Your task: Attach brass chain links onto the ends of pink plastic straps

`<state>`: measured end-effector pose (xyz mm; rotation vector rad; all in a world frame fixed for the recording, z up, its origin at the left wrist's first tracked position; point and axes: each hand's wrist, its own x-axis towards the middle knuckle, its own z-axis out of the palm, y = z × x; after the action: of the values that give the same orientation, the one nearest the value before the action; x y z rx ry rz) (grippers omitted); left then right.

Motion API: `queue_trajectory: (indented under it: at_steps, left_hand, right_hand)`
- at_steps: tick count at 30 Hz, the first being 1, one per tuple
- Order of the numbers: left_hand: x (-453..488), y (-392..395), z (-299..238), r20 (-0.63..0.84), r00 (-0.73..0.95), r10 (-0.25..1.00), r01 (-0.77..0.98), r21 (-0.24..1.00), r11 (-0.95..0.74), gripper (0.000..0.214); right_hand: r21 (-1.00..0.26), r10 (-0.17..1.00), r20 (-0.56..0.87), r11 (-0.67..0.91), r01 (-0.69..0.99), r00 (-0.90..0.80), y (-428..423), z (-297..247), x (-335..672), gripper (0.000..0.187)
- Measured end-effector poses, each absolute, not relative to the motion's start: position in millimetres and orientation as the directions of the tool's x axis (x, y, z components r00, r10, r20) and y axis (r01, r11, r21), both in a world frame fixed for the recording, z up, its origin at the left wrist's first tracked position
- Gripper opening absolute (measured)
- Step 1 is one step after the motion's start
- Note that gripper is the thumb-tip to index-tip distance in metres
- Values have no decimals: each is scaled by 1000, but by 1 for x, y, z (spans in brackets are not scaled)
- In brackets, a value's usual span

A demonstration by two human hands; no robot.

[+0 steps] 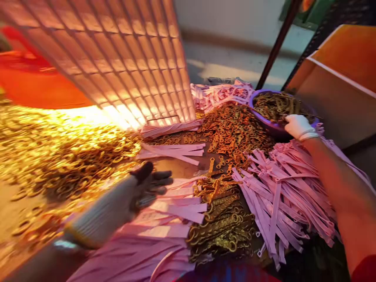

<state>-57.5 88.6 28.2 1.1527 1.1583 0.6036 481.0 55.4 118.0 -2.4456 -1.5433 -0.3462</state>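
My left hand, in a grey glove with dark fingers, hovers with its fingers stretched apart over a stack of flat pink straps. Nothing lies in it. My right hand, in a white glove, is closed at the near rim of a purple basin. Brass-coloured metal pieces fill that basin; what the right fingers grip is hidden. Between the hands lie a row of brass-coloured fittings at the strap ends and a heap of small eyelet-ended metal links. More pink straps are piled below my right arm.
A large spread of shiny metal rings covers the left side, beside an orange-red container. A ribbed, brightly lit panel leans at the back. A cardboard-like box and a dark post stand at the right.
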Motion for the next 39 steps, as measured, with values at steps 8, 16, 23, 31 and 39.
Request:
queue_trajectory:
  at_steps: [8,16,23,31,39]
  left_hand:
    - [-34,46,42,-557,508,657,-222,652,725,44]
    - [-41,21,23,-302,525,796,-165,881,443,47]
    - [-25,3,23,-189,399,897,-106,962,250,50]
    - [-19,4,6,69,406,911,8,997,-79,74]
    - [-13,10,13,-25,416,909,-23,999,38,36]
  right_hand:
    - [-781,949,299,184,597,100,55,98,411,27]
    - [-837,904,160,337,431,-395,17,56,242,26]
    - [-599,891,200,440,669,-407,1,27,171,19]
    - [-428,930,180,367,826,-320,-10,26,155,7]
    - [-457,911,246,411,789,-331,-22,14,161,13]
